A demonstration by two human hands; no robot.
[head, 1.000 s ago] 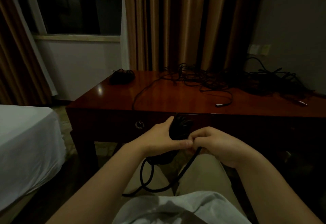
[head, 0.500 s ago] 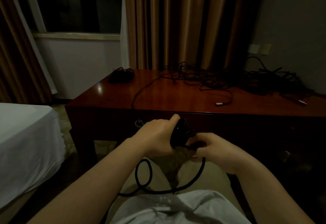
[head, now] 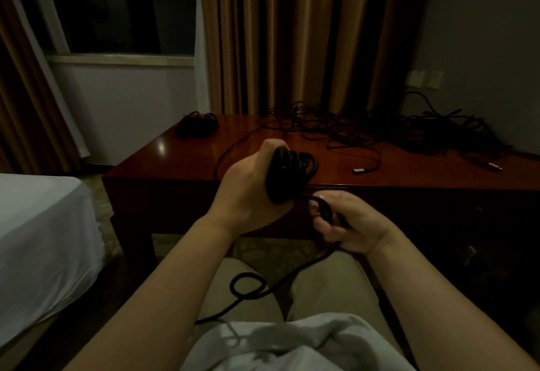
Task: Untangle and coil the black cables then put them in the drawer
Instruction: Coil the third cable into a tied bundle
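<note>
Wooden desk [head: 181, 166], reddish brown and glossy, spans the middle of the room, with a bright glint of light on its top near the left corner. Bed [head: 38, 239] with a white sheet stands at 9 o'clock, just beside the desk's left end. Window [head: 122, 8], dark behind its glass, sits at 11 o'clock above a pale sill [head: 119, 59]. Tan curtains [head: 263, 34] hang in folds at 12 o'clock, behind the desk. Grey wall [head: 482, 19] fills 2 o'clock and carries two pale wall plates [head: 425, 78] side by side. Patterned floor [head: 96, 195] shows between bed and desk.
</note>
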